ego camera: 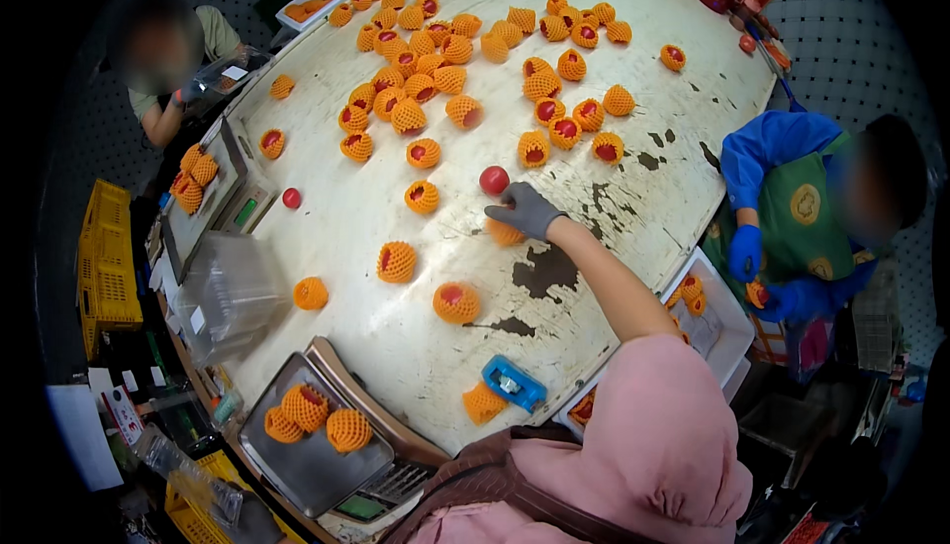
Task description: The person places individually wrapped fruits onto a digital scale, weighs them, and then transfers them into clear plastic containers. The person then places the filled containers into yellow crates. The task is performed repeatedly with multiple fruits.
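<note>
My right hand [525, 211], in a grey glove, is over the table beside a bare round red fruit [494, 180]. Partly under its palm is a blurred fruit in an orange foam net [505, 232]; whether the fingers grip it is unclear. At the lower left edge, my grey-gloved left hand [256, 519] holds a clear plastic box [194, 479]. Net-wrapped fruits [396, 262] lie scattered over the worn white table [356, 343], most densely at its far side. Several more [304, 407] rest on the metal pan of a scale [319, 477]. Another bare red fruit [292, 198] lies farther left.
A blue tape dispenser [513, 383] lies near my body. Stacked clear boxes [230, 299] and a second scale [249, 206] stand left. One person [159, 46] is at the far left; another, in blue gloves [745, 253], is at the right by a white bin [735, 321]. Yellow crates [111, 269] stand left.
</note>
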Motion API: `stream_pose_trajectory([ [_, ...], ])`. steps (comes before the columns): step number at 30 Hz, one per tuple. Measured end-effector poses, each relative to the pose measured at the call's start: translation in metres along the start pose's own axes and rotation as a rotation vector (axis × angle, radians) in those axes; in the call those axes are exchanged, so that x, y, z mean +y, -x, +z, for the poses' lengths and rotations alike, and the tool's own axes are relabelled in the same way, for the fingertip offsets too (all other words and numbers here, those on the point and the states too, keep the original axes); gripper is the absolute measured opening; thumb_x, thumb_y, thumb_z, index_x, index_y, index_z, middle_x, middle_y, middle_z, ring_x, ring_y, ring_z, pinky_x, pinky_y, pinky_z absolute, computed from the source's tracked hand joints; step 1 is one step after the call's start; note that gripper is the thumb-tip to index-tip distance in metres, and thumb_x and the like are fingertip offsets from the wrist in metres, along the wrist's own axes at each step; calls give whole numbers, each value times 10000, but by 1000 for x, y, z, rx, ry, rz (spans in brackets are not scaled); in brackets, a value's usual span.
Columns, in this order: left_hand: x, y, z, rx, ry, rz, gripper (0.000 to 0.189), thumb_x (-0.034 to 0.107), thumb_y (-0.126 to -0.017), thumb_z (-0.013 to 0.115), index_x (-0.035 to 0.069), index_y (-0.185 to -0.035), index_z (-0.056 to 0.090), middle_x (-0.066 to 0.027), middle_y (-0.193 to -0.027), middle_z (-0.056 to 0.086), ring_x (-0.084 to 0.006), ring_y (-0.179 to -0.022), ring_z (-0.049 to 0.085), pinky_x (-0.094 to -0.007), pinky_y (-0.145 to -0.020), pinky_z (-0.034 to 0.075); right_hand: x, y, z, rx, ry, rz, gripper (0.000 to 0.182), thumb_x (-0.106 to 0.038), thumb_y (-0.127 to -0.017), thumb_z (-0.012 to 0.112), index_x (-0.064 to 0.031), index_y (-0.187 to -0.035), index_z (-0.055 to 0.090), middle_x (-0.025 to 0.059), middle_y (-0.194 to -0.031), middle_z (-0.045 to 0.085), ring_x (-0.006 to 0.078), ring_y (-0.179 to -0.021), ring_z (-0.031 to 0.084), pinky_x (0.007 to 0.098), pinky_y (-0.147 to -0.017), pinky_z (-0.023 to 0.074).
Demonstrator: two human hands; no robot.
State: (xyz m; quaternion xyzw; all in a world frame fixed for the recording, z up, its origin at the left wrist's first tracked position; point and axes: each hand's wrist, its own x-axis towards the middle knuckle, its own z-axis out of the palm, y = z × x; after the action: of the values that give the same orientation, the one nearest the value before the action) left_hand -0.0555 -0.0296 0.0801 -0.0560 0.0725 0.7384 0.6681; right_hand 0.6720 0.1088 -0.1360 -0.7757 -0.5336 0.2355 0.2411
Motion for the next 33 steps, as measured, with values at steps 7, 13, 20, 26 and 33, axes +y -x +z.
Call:
stream_pose_trajectory([
  [7, -54, 6, 27, 19, 1597, -265, 365, 281, -938, 532, -32, -1104, 620, -180, -1064, 659, -269, -931, 629, -355, -885, 486, 117, -90, -109, 728, 203, 343, 510, -393, -824, 706, -17, -1160, 631, 159, -1130, 649, 266, -1039, 614, 351, -922, 470],
  [13, -58, -10, 27, -245, 2730, -491, 311, 135, -964, 458, -43, -1206, 539, -129, -1129, 635, -214, -1017, 601, -319, -926, 455, 115, -121, -113, 114, -363, 186, 844, -539, -791, 703, -69, -1430, 419, 173, -1401, 490, 265, -1273, 492, 332, -1052, 386],
  [20, -71, -26, 17, -78, 3016, -571, 330, 134, -972, 436, -66, -1206, 555, -154, -1097, 647, -210, -949, 614, -288, -846, 481, 11, -109, -30, -53, 4, -50, 852, -598, -748, 681, -122, -1414, 442, 190, -1311, 542, 328, -1200, 526, 406, -1043, 395],
  [26, -64, -29, 18, -163, 3729, -630, 310, 126, -974, 436, -29, -1220, 545, -144, -1147, 630, -204, -998, 596, -288, -847, 481, -50, -63, 7, -275, -179, -338, 604, -523, -817, 658, -130, -1268, 578, 143, -1248, 582, 297, -1149, 545, 403, -1032, 400],
  [33, -56, -8, 24, -220, 4301, -901, 304, 115, -967, 434, -5, -1220, 554, -144, -1163, 629, -218, -995, 600, -288, -834, 483, 21, -200, -73, 166, 385, 254, 653, -466, -743, 718, -183, -1299, 525, 145, -1311, 495, 376, -1152, 515, 456, -956, 455],
])
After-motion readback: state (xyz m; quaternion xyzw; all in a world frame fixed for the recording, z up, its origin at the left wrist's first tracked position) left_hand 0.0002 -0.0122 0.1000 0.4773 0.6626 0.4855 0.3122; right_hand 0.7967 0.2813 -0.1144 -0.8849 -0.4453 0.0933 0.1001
